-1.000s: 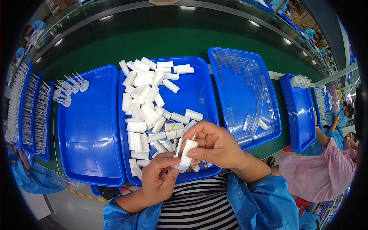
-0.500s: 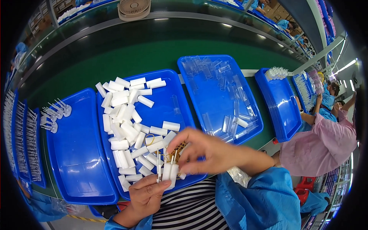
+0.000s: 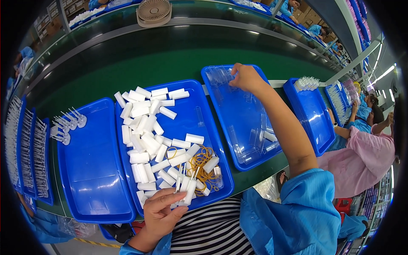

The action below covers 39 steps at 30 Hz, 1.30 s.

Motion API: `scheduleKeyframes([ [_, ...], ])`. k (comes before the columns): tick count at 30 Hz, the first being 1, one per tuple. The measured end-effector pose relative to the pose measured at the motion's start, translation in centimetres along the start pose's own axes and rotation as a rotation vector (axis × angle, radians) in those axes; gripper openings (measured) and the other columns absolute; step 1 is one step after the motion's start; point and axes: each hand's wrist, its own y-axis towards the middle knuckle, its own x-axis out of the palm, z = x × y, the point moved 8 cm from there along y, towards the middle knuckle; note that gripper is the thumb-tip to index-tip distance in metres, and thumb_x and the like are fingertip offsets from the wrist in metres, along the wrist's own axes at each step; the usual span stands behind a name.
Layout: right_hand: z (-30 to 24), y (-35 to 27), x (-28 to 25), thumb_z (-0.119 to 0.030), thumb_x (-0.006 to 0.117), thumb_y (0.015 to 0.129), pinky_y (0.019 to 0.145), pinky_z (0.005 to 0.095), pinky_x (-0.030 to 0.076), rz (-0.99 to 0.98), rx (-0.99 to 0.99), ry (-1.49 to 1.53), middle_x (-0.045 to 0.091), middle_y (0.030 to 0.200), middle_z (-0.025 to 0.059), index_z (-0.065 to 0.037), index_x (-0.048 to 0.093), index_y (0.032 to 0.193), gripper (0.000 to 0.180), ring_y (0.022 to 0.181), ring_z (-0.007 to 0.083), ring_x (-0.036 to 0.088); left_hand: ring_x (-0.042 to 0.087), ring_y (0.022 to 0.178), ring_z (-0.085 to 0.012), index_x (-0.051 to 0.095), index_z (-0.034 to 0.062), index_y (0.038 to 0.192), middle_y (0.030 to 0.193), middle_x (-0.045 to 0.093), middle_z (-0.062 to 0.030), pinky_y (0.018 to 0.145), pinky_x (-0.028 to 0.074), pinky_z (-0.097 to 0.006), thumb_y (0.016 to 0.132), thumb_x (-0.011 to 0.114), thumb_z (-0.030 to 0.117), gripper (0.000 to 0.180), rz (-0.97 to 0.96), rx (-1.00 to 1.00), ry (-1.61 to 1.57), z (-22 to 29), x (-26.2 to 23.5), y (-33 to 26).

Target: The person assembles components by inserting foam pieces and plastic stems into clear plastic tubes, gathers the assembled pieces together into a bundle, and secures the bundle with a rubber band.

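Low in front of me, my left hand (image 3: 165, 210) grips a white pronged piece (image 3: 182, 176) together with white blocks (image 3: 191, 192), thin prongs pointing up. Stretched out to the far right, my right hand (image 3: 246, 78) has its fingers curled together among clear plastic pieces (image 3: 219, 76) at the far end of a blue tray (image 3: 231, 148). What those fingertips pinch is too small to make out. Beneath my left hand, another blue tray (image 3: 197, 91) holds a heap of white blocks (image 3: 148, 142) and a tangle of yellow rubber bands (image 3: 197, 163).
At left, a blue tray (image 3: 93, 170) carries several white pronged pieces (image 3: 70, 121) in its far corner; filled trays (image 3: 40, 161) stand beyond it. Stacked blue trays (image 3: 312, 127) sit at right. A fan (image 3: 154, 12) stands at the back. A person in pink (image 3: 350, 157) is at right.
My right hand has left the piece in my left hand and reached away to the far end of the clear-pieces tray. The rubber bands now show. My left hand keeps its hold.
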Motion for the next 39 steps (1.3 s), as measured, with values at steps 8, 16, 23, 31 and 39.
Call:
scheduleKeyframes([
  [8, -0.2, -3.5, 1.8, -0.003, 0.064, 0.072, 0.069, 0.0309, 0.05, -0.094, -0.058, 0.041, 0.063, 0.085, 0.0129, -0.008, 0.051, 0.114, 0.045, 0.077, 0.0238, 0.063, 0.059, 0.088, -0.0177, 0.062, -0.0037, 0.105, 0.101, 0.059, -0.0165, 0.076, 0.047, -0.025, 0.073, 0.068, -0.006, 0.033, 0.045, -0.014, -0.099, -0.5, -0.5, 0.1],
  [16, -2.2, -7.8, 0.1, -0.008, 0.061, 0.08, 0.06, 0.025, 0.046, -0.03, -0.113, 0.399, 0.061, 0.083, 0.0088, -0.007, 0.05, 0.115, 0.037, 0.067, 0.0134, 0.057, 0.058, 0.088, -0.0178, 0.062, -0.0038, 0.105, 0.101, 0.059, -0.0165, 0.076, 0.047, -0.025, 0.073, 0.068, -0.006, 0.033, 0.064, -0.016, -0.088, -0.4, -0.7, 0.1],
  [23, -10.4, -14.8, -0.1, -0.012, 0.051, 0.09, 0.056, 0.0194, 0.039, -0.364, -0.194, 1.375, 0.058, 0.083, 0.0068, -0.007, 0.041, 0.123, 0.035, 0.063, 0.0055, 0.047, 0.059, 0.083, -0.0154, 0.064, -0.0017, 0.103, 0.098, 0.061, -0.0148, 0.069, 0.047, -0.022, 0.071, 0.07, -0.005, 0.033, 0.058, -0.027, 0.031, -0.4, -0.4, 0.4],
  [31, -14.3, -17.1, 1.9, -0.013, 0.049, 0.092, 0.072, 0.0244, 0.044, -0.394, -0.294, 1.697, 0.057, 0.093, 0.0111, -0.007, 0.034, 0.123, 0.036, 0.079, 0.0103, 0.053, 0.059, 0.081, -0.0147, 0.065, 0.0002, 0.101, 0.097, 0.061, -0.0134, 0.066, 0.046, -0.021, 0.07, 0.071, -0.003, 0.032, 0.06, 0.045, 0.13, 0.4, 0.1, 0.4],
  [39, -13.8, -17.9, 1.0, -0.005, 0.05, 0.089, 0.07, 0.0225, 0.044, -0.218, -0.363, 1.662, 0.057, 0.094, 0.0116, -0.005, 0.039, 0.113, 0.027, 0.081, 0.0097, 0.054, 0.061, 0.082, -0.02, 0.066, 0.002, 0.099, 0.097, 0.062, -0.0133, 0.071, 0.048, -0.027, 0.068, 0.072, -0.003, 0.032, 0.103, 0.194, 0.429, 2.3, 0.1, 0.4],
])
